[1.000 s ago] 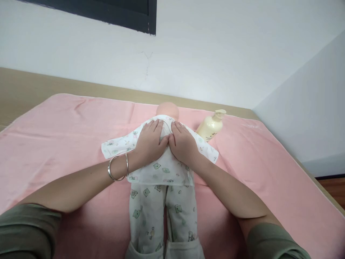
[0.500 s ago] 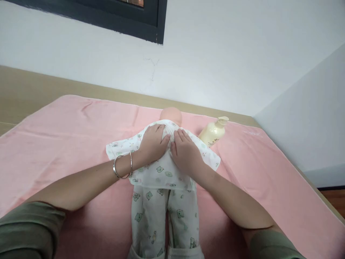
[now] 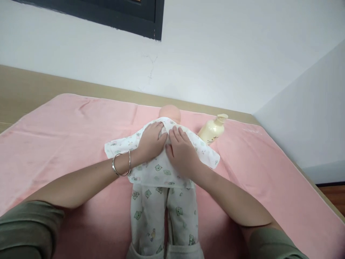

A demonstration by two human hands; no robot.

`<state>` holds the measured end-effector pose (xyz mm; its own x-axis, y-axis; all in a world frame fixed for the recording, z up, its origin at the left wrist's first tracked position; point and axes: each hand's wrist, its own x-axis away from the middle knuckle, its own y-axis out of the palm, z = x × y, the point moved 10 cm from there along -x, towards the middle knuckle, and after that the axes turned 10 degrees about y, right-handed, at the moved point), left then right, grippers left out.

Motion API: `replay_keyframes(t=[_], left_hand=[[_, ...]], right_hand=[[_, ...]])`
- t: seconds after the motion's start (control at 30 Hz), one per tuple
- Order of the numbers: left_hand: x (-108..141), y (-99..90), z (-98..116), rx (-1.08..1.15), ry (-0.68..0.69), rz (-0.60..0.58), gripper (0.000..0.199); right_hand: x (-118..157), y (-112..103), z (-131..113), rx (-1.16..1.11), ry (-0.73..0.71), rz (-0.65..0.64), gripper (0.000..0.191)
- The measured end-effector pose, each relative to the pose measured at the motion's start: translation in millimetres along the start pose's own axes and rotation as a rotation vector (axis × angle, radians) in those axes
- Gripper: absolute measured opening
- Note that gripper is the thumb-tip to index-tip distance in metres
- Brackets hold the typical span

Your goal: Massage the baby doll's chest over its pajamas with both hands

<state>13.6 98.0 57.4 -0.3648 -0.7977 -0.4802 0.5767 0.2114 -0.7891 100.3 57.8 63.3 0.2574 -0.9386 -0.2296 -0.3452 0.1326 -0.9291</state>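
A baby doll (image 3: pixel 169 113) lies stretched out on a pink mat, its head at the far end. It wears a white printed shirt (image 3: pixel 161 172) with its sleeves spread out and matching trousers (image 3: pixel 148 219). My left hand (image 3: pixel 152 141) rests flat on the upper left of the shirt, fingers extended; silver bangles circle that wrist. Opposite it, my right hand (image 3: pixel 183 151) lies flat on the shirt's upper right, fingers together and outstretched. Both hands nearly meet at the middle of the doll's upper body. The doll's face is not visible.
A cream pump bottle (image 3: pixel 213 129) lies tilted beside the doll's right-hand sleeve. The pink mat (image 3: pixel 81 144) covers most of a wooden surface (image 3: pixel 27 82), which ends at a white wall (image 3: pixel 215 54). A dark frame (image 3: pixel 134 19) is set in the wall above.
My right hand has shifted slightly to the left and up across the shirt. My left hand stays nearly in place. The whole view has moved a little.
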Motion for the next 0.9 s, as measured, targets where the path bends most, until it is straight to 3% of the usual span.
replay_keyframes(t=[0.1,0.27,0.37,0.5,0.57,0.77,0.9], left_hand=[[3.9,0.9,5.0,-0.043,0.019,0.019,0.042],[26.2,2.1,37.8,-0.081,0.167,0.064,0.048],[23.2,-0.5,27.0,0.004,0.104,0.101,0.047],[12.2,-1.1,-9.1,0.123,-0.094,0.144,0.047],[11.0,-0.8,-12.6,0.122,-0.091,0.158,0.046],[21.5,-5.7,6.1,0.043,0.054,0.223,0.043],[22.4,-5.4,-1.5,0.078,-0.013,0.213,0.047]], right_hand=[[-4.8,2.5,2.9,-0.026,-0.028,-0.018,0.056],[-39.7,4.3,45.1,-0.104,0.093,0.020,0.057],[-32.6,1.5,38.9,-0.051,0.088,0.040,0.057],[-3.6,-0.9,4.3,0.000,-0.014,0.021,0.057],[0.2,1.1,-3.1,-0.027,-0.054,-0.007,0.055],[-27.7,10.0,32.2,-0.118,0.094,-0.049,0.061],[-19.8,3.2,26.5,-0.136,0.067,0.001,0.062]])
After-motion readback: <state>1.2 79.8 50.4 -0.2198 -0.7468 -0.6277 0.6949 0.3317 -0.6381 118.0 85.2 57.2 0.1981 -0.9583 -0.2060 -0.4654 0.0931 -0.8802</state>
